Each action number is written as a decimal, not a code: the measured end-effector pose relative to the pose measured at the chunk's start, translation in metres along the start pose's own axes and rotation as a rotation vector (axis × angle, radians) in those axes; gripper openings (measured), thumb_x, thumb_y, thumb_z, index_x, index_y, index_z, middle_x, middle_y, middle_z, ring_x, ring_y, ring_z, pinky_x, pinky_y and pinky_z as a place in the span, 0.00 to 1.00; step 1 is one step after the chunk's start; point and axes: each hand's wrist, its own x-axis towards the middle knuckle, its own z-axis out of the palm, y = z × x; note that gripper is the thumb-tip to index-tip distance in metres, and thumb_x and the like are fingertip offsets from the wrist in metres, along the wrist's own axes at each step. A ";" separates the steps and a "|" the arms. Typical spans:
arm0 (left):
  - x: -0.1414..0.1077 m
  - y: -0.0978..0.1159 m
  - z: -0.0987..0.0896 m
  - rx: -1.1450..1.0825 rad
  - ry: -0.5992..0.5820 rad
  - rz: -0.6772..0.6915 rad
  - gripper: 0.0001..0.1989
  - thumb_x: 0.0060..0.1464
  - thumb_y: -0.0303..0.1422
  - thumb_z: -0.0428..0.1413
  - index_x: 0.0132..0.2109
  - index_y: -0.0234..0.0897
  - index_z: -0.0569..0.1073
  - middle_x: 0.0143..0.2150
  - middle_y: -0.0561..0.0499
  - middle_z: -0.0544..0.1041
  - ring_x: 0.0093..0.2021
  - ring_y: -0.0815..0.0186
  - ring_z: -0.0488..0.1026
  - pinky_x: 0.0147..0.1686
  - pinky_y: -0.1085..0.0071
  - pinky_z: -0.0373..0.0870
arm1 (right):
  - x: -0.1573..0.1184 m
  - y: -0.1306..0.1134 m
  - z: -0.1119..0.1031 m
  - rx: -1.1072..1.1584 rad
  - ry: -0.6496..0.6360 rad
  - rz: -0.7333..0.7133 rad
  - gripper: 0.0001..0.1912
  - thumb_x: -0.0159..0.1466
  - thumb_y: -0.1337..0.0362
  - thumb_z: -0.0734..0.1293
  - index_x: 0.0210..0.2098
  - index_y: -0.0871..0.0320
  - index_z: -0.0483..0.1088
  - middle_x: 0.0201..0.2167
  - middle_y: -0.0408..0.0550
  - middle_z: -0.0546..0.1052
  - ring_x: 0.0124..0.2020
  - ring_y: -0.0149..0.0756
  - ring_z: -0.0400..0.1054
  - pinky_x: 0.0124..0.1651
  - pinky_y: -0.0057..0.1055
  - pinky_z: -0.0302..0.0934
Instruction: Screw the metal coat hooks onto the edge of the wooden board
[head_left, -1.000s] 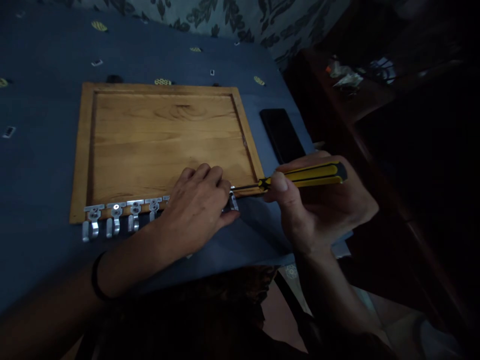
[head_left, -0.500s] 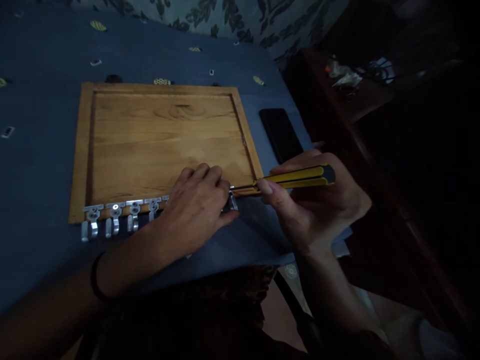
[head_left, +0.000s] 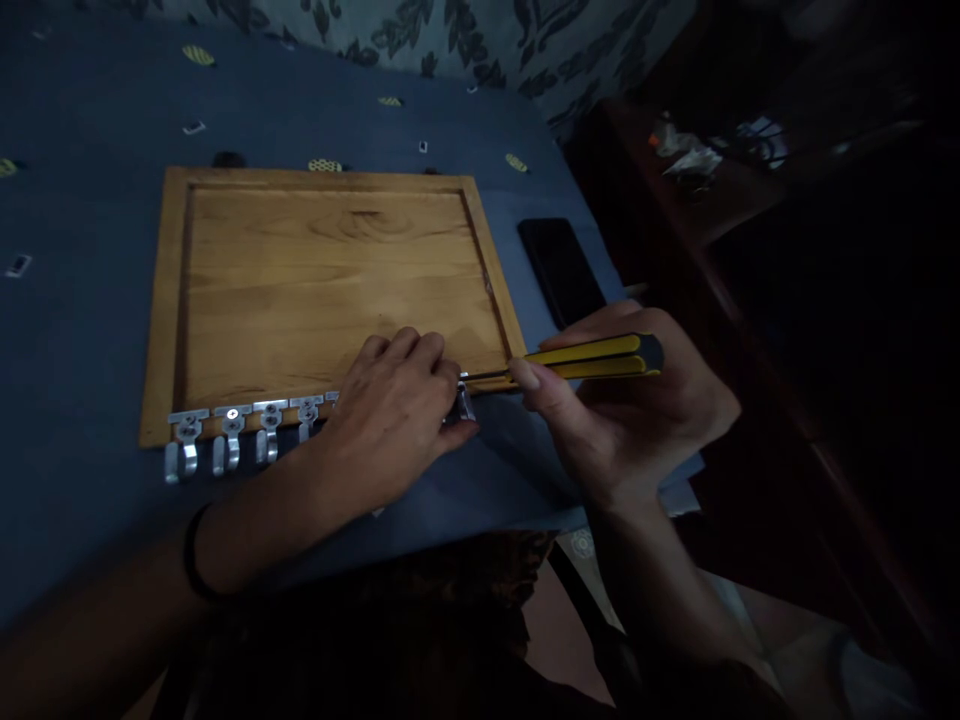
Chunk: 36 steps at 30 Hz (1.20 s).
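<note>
A framed wooden board lies flat, with several metal hooks along its near edge. The yellow and black screwdriver lies nearly level in my right hand, thumb and fingers closed round its handle. Its shaft points left to a metal hook near the board's near right corner. My left hand rests over the near edge with curled fingers at that hook. Those fingers hide part of the hook and the hooks beneath the palm. The screwdriver's tip is too small to make out.
A black phone lies right of the board on the blue patterned cloth. Further right stands dark wooden furniture with a crumpled whitish item and cables on it. Patterned fabric is behind the table.
The screwdriver's handle has turned about its axis and shifted slightly left, together with my right hand. My left hand keeps its place at the hook.
</note>
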 end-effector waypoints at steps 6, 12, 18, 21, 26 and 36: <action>-0.002 -0.002 0.000 -0.018 0.013 0.028 0.16 0.66 0.43 0.64 0.48 0.34 0.81 0.45 0.42 0.78 0.49 0.51 0.73 0.47 0.59 0.68 | 0.001 0.002 0.003 0.064 0.313 -0.078 0.09 0.67 0.56 0.76 0.34 0.53 0.76 0.25 0.43 0.77 0.23 0.36 0.71 0.24 0.37 0.62; -0.001 -0.001 0.000 -0.018 0.009 0.022 0.15 0.65 0.43 0.64 0.47 0.34 0.81 0.43 0.43 0.77 0.49 0.50 0.72 0.46 0.59 0.68 | -0.003 0.005 0.001 0.043 0.214 0.006 0.07 0.65 0.60 0.76 0.34 0.52 0.76 0.27 0.41 0.78 0.22 0.34 0.70 0.22 0.35 0.63; 0.002 0.001 -0.005 -0.020 -0.073 -0.016 0.17 0.65 0.43 0.65 0.49 0.32 0.82 0.45 0.41 0.78 0.51 0.48 0.73 0.48 0.57 0.69 | -0.008 0.004 -0.003 0.080 0.181 0.022 0.05 0.66 0.63 0.76 0.38 0.50 0.76 0.27 0.40 0.78 0.23 0.34 0.70 0.25 0.35 0.64; 0.002 0.001 -0.006 -0.030 -0.070 -0.015 0.17 0.64 0.43 0.65 0.49 0.32 0.82 0.46 0.41 0.78 0.51 0.48 0.74 0.49 0.56 0.69 | -0.008 0.004 -0.004 0.084 0.190 0.016 0.05 0.65 0.62 0.76 0.37 0.50 0.77 0.27 0.40 0.78 0.22 0.33 0.70 0.24 0.35 0.63; 0.003 0.002 -0.008 -0.023 -0.114 -0.035 0.19 0.65 0.44 0.64 0.51 0.31 0.82 0.46 0.40 0.78 0.52 0.47 0.74 0.49 0.56 0.70 | -0.009 0.003 -0.004 0.059 0.156 0.043 0.05 0.67 0.60 0.76 0.37 0.50 0.76 0.27 0.40 0.78 0.20 0.32 0.67 0.22 0.35 0.62; 0.003 0.001 -0.006 -0.005 -0.075 -0.005 0.18 0.66 0.44 0.64 0.49 0.32 0.81 0.45 0.41 0.78 0.51 0.49 0.74 0.48 0.58 0.69 | -0.006 -0.001 -0.004 0.060 0.093 0.051 0.06 0.66 0.65 0.76 0.36 0.51 0.75 0.25 0.39 0.76 0.23 0.32 0.69 0.24 0.35 0.61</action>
